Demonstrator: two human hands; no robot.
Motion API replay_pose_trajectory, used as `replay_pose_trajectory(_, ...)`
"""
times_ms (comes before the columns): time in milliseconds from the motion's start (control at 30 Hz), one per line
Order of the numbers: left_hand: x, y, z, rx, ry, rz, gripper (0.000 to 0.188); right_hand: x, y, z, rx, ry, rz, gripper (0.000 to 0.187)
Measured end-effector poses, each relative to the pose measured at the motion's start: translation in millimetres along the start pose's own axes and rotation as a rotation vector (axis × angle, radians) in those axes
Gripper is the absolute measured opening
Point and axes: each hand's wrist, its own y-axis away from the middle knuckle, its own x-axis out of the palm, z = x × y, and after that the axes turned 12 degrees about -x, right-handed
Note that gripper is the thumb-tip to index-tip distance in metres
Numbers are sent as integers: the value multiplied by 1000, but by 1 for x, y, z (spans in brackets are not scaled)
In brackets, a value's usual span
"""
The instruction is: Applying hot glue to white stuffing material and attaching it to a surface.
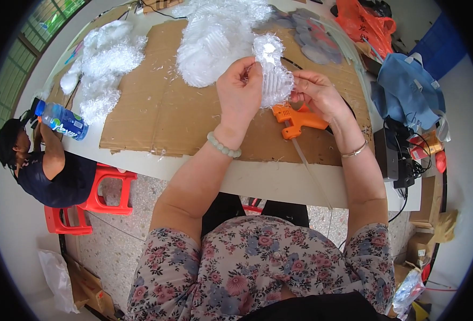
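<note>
A white, ribbed piece with a fringed, fluffy edge (275,85) is held up over the cardboard sheet. A small, smooth white patch shows near its top. My left hand (240,85) is closed at its left edge, fingertips curled in and partly hidden. From the right, my right hand (318,95) pinches the piece's edge between thumb and fingers. An orange glue gun (299,122) lies on the cardboard just below my right hand, with a pale glue stick (311,174) reaching toward the table's front edge. Beyond my left hand lies a big heap of similar white fringed pieces (210,51).
More white fluffy pieces (105,59) lie at the left by a water bottle (62,120). Grey, flat pieces (314,37), a red plastic bag (362,24) and a blue cloth bag (410,91) are at the right. A co-worker (46,160) sits left on red stools (108,190).
</note>
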Motion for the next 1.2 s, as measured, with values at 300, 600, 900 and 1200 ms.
replay_pose_trajectory(300,0,-1,0,15,-25,-47,13,3,1,2,-121,127,49,19)
replay_pose_trajectory(600,4,7,-5,80,-41,-23,12,11,2,4,-140,348,-14,10)
replay_pose_trajectory(900,3,3,0,-96,113,-24,14,36,8,3,-629,1243,-103,30)
replay_pose_trajectory(1200,0,1,-1,-124,172,-99,17,28,8,14,-217,393,-119,30)
